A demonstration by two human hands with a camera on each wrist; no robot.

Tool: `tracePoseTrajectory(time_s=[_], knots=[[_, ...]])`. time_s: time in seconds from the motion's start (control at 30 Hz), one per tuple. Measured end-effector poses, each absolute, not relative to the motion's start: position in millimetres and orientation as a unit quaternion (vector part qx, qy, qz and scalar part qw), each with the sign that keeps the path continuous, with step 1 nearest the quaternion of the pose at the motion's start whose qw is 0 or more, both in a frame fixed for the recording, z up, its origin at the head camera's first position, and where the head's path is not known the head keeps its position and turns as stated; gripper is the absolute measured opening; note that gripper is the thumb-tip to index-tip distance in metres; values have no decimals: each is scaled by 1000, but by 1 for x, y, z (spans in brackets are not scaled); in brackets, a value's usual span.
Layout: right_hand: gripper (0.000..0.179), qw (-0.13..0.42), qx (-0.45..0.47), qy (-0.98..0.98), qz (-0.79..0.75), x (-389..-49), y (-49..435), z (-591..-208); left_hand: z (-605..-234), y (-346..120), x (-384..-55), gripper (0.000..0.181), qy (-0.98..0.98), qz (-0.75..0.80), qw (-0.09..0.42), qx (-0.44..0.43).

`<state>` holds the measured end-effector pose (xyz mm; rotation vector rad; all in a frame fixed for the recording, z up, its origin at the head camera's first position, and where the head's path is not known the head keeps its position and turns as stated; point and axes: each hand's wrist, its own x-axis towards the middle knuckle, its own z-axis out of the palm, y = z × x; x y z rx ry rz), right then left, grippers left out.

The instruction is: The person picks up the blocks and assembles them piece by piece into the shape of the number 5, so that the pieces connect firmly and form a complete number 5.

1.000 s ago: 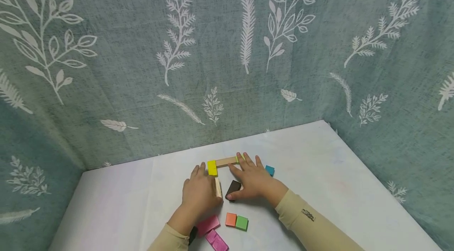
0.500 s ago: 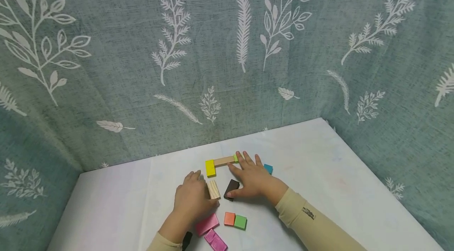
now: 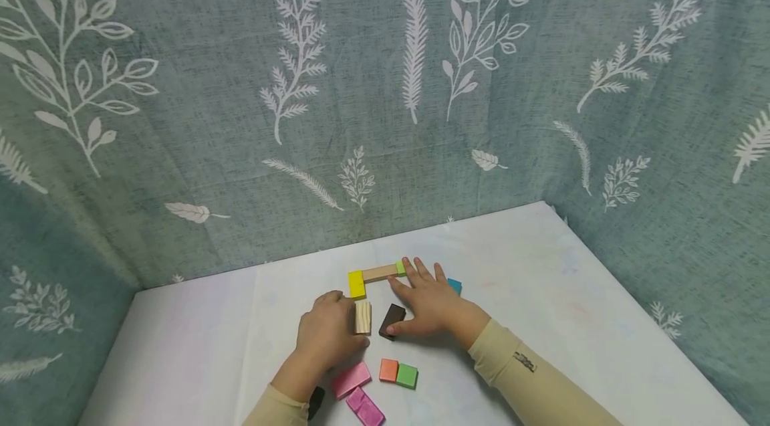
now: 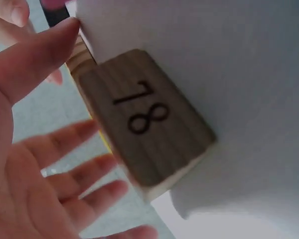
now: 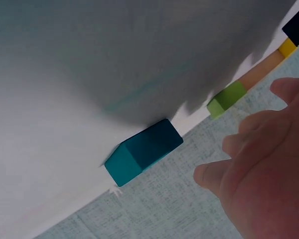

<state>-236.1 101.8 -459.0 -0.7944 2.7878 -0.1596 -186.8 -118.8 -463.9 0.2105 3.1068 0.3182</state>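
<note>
My left hand [image 3: 327, 332] arches beside a pale wood-grained block [image 3: 363, 317], its thumb near the block's front end. In the left wrist view, its fingers look extended and spread alongside a wooden block marked with the digits 1 and 8 [image 4: 147, 117]. A striped wooden edge [image 4: 81, 56] shows by the thumb tip. My right hand [image 3: 430, 302] lies spread out, its thumb over the edge of a dark block [image 3: 393, 321] and its fingertips near the lime-green block [image 3: 401, 269]. A teal block [image 5: 144, 149] sits beyond its little-finger side, partly hidden in the head view.
A yellow block [image 3: 357, 285] adjoins a tan wooden bar [image 3: 380, 273] at the back. Orange [image 3: 388, 370] and green [image 3: 407, 376] blocks sit together in front, near pink [image 3: 352, 380] and magenta [image 3: 365, 406] ones. Another dark block [image 3: 315, 402] lies beside my left wrist.
My left hand has shifted left, exposing more of the pale block. That block tilted, then straightened in line below the yellow one. My right hand stays about where it was.
</note>
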Motion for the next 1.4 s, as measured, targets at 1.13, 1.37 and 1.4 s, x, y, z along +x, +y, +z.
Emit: tracePoseTrajectory(time_s=[1.13,1.37,1.4], knots=[[83,64,-350,935,-3,-217,60,-441,-455,-190,-189,88,980,191,25,44],[60,99,-332,937,48,-211,24,-442,-451,-189,-251,53,973,210,21,87],[60,108,-324,938,54,-211,20,-443,-450,-188,-259,50,971,218,20,93]])
